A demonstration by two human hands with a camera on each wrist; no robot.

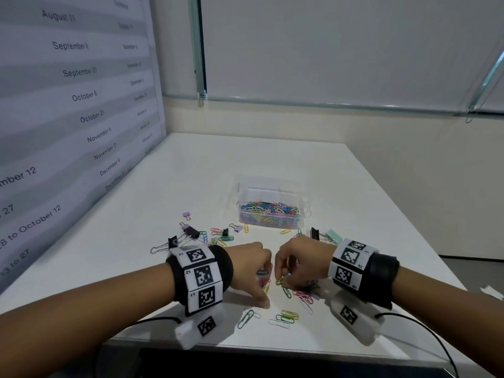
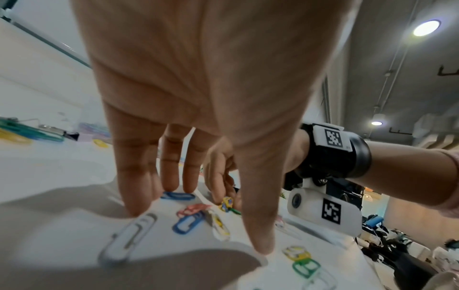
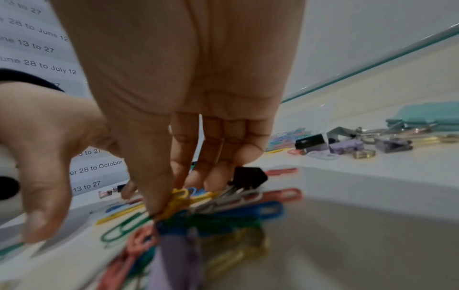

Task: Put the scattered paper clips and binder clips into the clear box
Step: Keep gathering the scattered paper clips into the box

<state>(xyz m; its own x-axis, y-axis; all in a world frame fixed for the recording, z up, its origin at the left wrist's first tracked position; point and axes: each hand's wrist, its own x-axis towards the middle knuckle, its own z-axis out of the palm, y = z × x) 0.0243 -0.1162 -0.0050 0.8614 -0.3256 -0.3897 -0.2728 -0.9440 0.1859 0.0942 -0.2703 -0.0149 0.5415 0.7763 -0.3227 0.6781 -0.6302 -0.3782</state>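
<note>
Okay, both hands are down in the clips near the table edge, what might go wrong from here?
The right hand pinches a yellow paper clip tangled with others, so some may drop on the way to the clear box. Clips near the table's front edge might get swept off. The left hand fingers could scatter clips.

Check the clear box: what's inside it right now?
The clear box holds a heap of coloured paper clips, seen through its open top and front wall. No binder clip shows in it, though the heap could be covering one lower down.
</note>
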